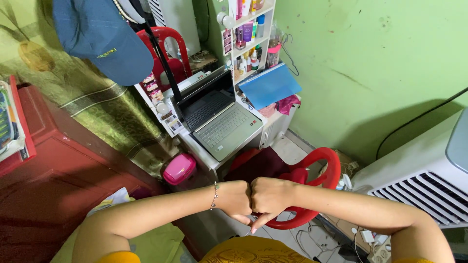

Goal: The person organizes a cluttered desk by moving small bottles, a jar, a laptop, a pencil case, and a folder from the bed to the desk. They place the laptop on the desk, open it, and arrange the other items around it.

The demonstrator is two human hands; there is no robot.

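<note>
While both fists meet knuckle to knuckle in front of the person's chest, nothing larger than a sliver shows between them. The left hand (pixel 237 200), with a thin beaded bracelet (pixel 214 196) at its wrist, is curled shut, and the right hand (pixel 269 198) is curled against it, one painted fingertip pointing down. A small thin pale thing (pixel 249 232) seems to peep out below the fists; whether either grip has hold of it, and what it is, I cannot tell, since the fingers hide it.

Below the hands stands a red plastic chair with a rounded back (pixel 319 168), just beside a small white table (pixel 204 155) that carries an open silver laptop computer (pixel 222 122), its screen dark. A blue flat folder (pixel 269 85) lies at the table's far end, under white shelves of small bottles (pixel 248 41). A pink rounded box (pixel 179 168) sits low by the table, and a white slatted appliance (pixel 424 180) is at the right.

Judging from this, whatever handwork is going on is at its midpoint at most: both hands are busy at one spot and nothing finished lies in view, the laptop untouched.
</note>
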